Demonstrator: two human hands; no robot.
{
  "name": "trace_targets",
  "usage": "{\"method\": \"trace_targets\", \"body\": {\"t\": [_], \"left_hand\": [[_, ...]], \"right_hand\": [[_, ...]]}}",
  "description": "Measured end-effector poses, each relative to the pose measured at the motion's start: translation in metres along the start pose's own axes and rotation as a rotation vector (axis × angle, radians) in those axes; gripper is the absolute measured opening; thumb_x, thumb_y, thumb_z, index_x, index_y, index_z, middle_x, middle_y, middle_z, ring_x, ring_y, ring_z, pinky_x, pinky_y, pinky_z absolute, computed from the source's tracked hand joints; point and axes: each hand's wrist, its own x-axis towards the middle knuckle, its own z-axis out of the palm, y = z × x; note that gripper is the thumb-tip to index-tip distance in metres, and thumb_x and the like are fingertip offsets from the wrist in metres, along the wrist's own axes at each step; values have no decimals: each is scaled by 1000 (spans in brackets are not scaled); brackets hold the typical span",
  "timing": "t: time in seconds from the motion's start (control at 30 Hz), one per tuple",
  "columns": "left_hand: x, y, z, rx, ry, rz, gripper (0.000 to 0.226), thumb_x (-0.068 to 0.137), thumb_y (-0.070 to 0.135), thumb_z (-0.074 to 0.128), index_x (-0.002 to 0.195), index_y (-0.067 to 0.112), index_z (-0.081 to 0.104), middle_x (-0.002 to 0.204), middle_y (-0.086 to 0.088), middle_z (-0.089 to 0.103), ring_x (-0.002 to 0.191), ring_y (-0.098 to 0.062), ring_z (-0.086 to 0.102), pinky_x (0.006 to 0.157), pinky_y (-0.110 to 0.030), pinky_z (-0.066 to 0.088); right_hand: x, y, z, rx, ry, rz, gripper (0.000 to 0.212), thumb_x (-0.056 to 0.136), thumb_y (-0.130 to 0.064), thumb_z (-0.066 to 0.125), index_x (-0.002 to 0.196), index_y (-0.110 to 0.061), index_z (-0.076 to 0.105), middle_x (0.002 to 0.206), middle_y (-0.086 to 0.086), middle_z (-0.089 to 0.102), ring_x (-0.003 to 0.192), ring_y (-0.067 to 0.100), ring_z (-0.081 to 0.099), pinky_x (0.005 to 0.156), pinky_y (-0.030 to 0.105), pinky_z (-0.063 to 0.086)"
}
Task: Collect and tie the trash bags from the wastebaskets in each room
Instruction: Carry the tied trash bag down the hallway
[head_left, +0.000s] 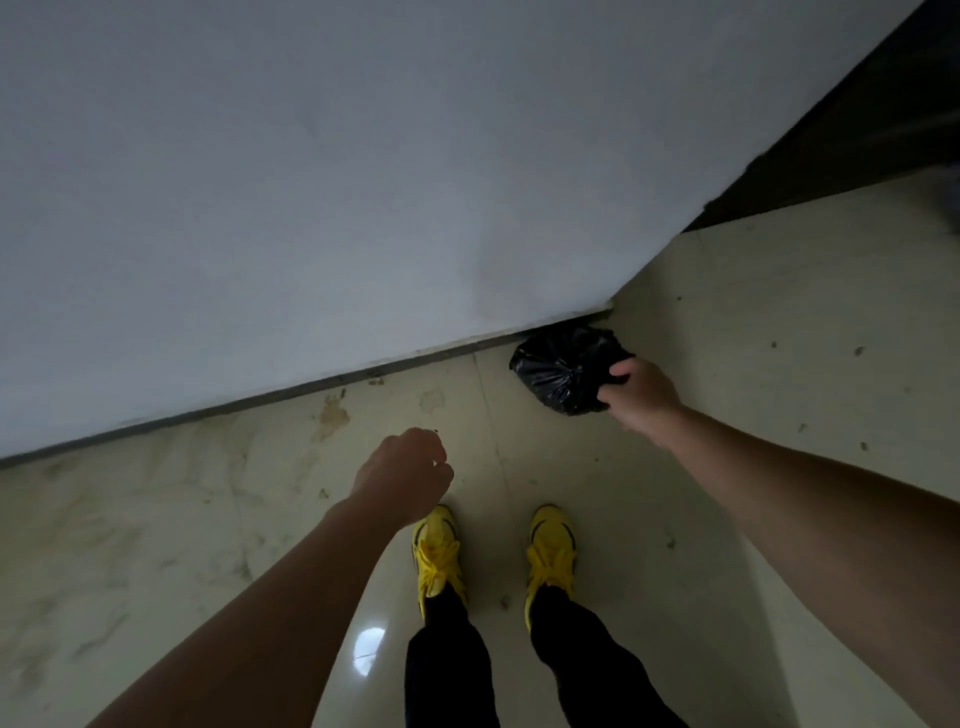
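Note:
A small black trash bag, bunched and knotted, lies on the pale tiled floor at the foot of the white wall's corner. My right hand is closed on the bag's right side, fingers curled into the plastic. My left hand hangs lower and to the left, above the floor, with its fingers curled in and nothing in it. No wastebasket is in view.
A white wall fills the upper left and ends at a corner just above the bag. A dark doorway or dark surface lies at the upper right. My yellow shoes stand on stained glossy tiles.

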Motion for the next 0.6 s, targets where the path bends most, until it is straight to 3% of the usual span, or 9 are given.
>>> {"method": "trace_targets", "body": {"t": [0.13,0.27,0.37,0.5,0.6], "left_hand": [[-42,11,-29,-105,80,-38,20,87,26,57,103,20,67,108,-4,66,90,-20,60,76,-29,47],[-123,21,-62,-169,136,-57,23,87,27,57,106,19,68,104,-5,68,85,-18,58,73,-29,47],[-183,12,-86,-179,143,-91,26,89,29,55,110,19,66,104,-5,68,90,-20,62,78,-34,52],[-236,-17,-115,-208,237,-113,26,90,30,55,113,19,64,101,-5,68,79,-15,62,69,-29,50],[-290,-58,-129,-253,290,-185,26,90,30,55,113,19,64,103,-6,68,84,-19,64,77,-34,55]], "right_hand": [[-49,-26,-10,-136,-93,-113,37,85,-16,59,111,10,62,105,28,67,89,42,67,82,52,55],[-126,-63,-36,-269,-182,-194,34,88,-16,56,108,10,64,105,28,68,92,41,67,78,48,54],[-177,-95,-40,-349,-242,-257,26,87,-14,52,93,7,67,93,24,70,91,39,67,67,37,51],[-231,-154,-41,-408,-206,-391,23,89,-17,52,97,-3,69,102,15,70,96,31,65,81,36,54],[-283,-197,-30,-516,-204,-489,21,89,-22,53,98,-11,69,104,10,70,94,28,65,83,38,55]]}}
